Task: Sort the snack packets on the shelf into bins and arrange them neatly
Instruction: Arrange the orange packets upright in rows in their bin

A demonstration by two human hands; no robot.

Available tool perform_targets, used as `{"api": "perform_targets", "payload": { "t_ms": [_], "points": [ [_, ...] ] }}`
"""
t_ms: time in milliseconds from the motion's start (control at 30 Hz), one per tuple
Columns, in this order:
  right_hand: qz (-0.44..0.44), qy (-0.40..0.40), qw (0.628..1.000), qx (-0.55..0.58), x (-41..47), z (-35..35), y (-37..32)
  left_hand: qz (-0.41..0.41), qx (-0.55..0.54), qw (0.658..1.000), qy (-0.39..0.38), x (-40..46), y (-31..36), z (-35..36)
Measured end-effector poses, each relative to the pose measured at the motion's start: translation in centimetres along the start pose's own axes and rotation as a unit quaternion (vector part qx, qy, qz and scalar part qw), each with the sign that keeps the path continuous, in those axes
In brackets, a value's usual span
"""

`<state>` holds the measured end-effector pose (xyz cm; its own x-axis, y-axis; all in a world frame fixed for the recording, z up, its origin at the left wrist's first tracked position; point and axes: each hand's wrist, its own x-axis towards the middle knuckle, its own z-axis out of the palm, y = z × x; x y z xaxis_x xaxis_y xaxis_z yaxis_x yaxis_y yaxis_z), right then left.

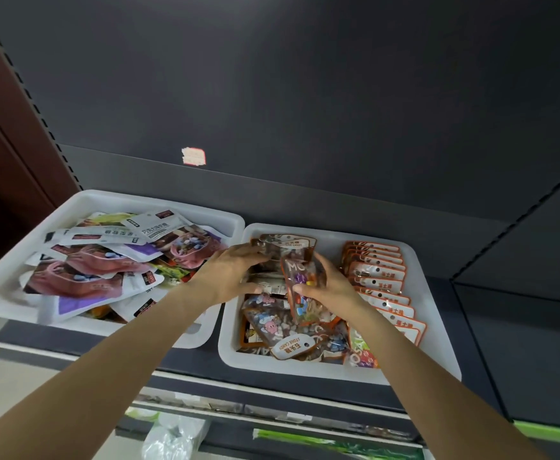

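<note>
Snack packets fill two white bins that sit side by side on a dark shelf across the middle of the frame. In the right bin (438,327), a row of orange-edged packets (380,283) stands overlapped along its right side, running from the far wall toward the near edge (this part looks finished). The left half of that bin is not yet in order: clear candy pouches (285,330) with orange trim lie flat and crooked over one another at the near end, and a colourful packet (360,355) pokes up at the lower right of the pile.

At the centre of the frame the right hand (330,287) holds one clear candy pouch (305,287) upright, thumb across its front and fingers curled behind it. The left hand (229,273) reaches over the wall between the bins, its fingers fairly straight and lying on an orange-trimmed pouch (287,247) at the far end of the right bin; I cannot tell whether they pinch it or only press it.

The left bin (82,202), at the centre left of the frame, holds a loose heap of purple, pink and white packets (106,263) lying at all angles. By my judgement, the sorting by kind seems largely done, while neat arranging is done for one row only; the candy pouches and the whole left bin remain.
</note>
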<state>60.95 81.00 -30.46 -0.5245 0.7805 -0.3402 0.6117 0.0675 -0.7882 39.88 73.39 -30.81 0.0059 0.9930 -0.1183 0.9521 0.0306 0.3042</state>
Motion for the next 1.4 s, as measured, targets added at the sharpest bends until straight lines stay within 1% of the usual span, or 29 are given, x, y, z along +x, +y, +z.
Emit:
{"api": "perform_targets", "payload": {
  "t_ms": [67, 233, 400, 467, 567, 633, 733, 833, 933, 1000, 1100, 1233, 1333, 1400],
  "points": [
    [0.018, -0.015, 1.0, -0.001, 0.4, 0.7, -0.4, -0.01, -0.001, 1.0, -0.016, -0.1, -0.5, -0.1],
    [0.002, 0.08, 0.995, -0.055, 0.1, 0.8, -0.9, -0.013, -0.006, 1.0, -0.017, -0.4, -0.6, -0.3],
    [-0.008, 0.156, 0.988, -0.002, -1.1, -1.5, -0.7, -0.022, 0.04, 0.999, -0.014, -0.3, 0.3, -0.4],
    [-0.007, 0.171, 0.985, 0.024, -1.9, -2.1, -0.4, -0.018, 0.048, 0.999, -0.007, -0.2, 1.0, -0.1],
    [-0.011, 0.173, 0.977, 0.125, -4.1, -3.6, -0.3, -0.007, -0.003, 1.0, -0.006, -0.3, 2.9, 0.6],
    [-0.034, 0.178, 0.973, 0.146, -5.5, -5.4, 0.0, -0.006, -0.054, 0.999, 0.007, -0.1, 4.7, 1.0],
    [-0.099, 0.172, 0.976, 0.087, -7.3, -8.6, 1.5, 0.007, -0.104, 0.994, 0.031, 0.5, 7.5, 1.8],
    [-0.121, 0.114, 0.986, -0.015, -8.5, -11.0, 3.5, 0.042, -0.115, 0.992, 0.012, 0.8, 10.2, 3.1],
    [-0.1, 0.022, 0.991, -0.088, -9.2, -11.7, 5.3, 0.043, -0.063, 0.997, -0.008, 0.7, 11.6, 4.7],
    [-0.092, 0.009, 0.986, -0.138, -9.1, -11.2, 6.1, 0.015, -0.008, 0.999, -0.029, 0.6, 11.9, 5.1],
    [-0.089, 0.04, 0.97, -0.222, -8.2, -9.7, 7.5, -0.019, 0.029, 0.998, -0.044, 0.4, 12.1, 5.0],
    [-0.09, 0.043, 0.929, -0.355, -7.4, -8.1, 8.3, -0.028, 0.028, 0.998, -0.047, -0.6, 11.5, 4.7],
    [-0.108, 0.012, 0.901, -0.421, -7.3, -7.4, 8.2, -0.02, 0.004, 0.999, -0.035, -1.5, 11.1, 4.5],
    [-0.103, -0.005, 0.896, -0.433, -7.4, -7.2, 8.0, -0.015, -0.004, 1.0, -0.02, -2.0, 10.8, 4.4]
  ]
}}
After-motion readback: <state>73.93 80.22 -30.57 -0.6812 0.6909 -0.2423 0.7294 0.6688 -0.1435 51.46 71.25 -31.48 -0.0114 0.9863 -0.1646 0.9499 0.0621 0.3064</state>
